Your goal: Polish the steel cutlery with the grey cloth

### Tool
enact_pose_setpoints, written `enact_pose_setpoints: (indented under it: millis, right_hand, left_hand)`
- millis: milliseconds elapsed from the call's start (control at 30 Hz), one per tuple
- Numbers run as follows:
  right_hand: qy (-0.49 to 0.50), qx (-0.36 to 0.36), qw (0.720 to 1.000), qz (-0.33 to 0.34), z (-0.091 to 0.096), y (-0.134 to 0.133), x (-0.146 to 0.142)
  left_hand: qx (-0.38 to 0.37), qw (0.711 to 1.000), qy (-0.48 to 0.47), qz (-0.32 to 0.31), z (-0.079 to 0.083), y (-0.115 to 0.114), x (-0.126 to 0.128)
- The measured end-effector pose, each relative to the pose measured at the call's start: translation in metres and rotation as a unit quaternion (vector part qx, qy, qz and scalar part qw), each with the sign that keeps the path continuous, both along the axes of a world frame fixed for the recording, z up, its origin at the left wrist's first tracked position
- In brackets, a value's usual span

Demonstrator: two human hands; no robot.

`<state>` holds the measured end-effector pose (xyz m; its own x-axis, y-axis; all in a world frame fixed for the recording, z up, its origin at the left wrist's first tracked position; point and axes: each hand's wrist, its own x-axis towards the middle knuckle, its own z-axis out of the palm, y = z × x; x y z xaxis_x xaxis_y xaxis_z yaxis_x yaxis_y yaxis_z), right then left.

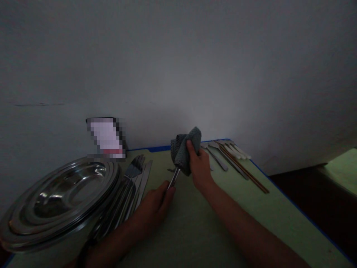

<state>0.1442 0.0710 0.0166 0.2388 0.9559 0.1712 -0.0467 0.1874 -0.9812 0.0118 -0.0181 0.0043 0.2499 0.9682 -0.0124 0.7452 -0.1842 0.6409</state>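
Observation:
My left hand (157, 203) is closed around the handle of a metal utensil (174, 177), which points up and away from me. The utensil's far end is wrapped in a grey cloth (182, 150), so its kind is hidden. My right hand (199, 163) grips that cloth around the utensil, thumb on top. To the left of my left hand lie several metal forks and knives (143, 180) side by side. Beyond my right hand are metal cutlery pieces (219, 160) and brown chopsticks (242, 167).
A stack of divided steel plates (111, 190) stands at the left of the pale green table (192, 230), which has a blue edge. Behind it, a blurred-out screen device (107, 136) leans by the grey wall (178, 67). White-handled cutlery (240, 150) lies at the far right corner.

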Motion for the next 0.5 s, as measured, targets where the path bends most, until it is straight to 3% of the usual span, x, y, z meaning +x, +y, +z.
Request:
enact_pose_setpoints:
  millis: [267, 500]
  right_hand:
    - [0.197, 0.02, 0.978, -0.07, 0.021, 0.018, 0.027]
    - [0.17, 0.013, 0.981, -0.087, 0.014, 0.014, 0.015]
  left_hand:
    - [0.005, 0.996, 0.044, -0.072, -0.002, -0.005, 0.0]
    - [-0.027, 0.997, 0.009, -0.072, 0.001, -0.005, -0.001]
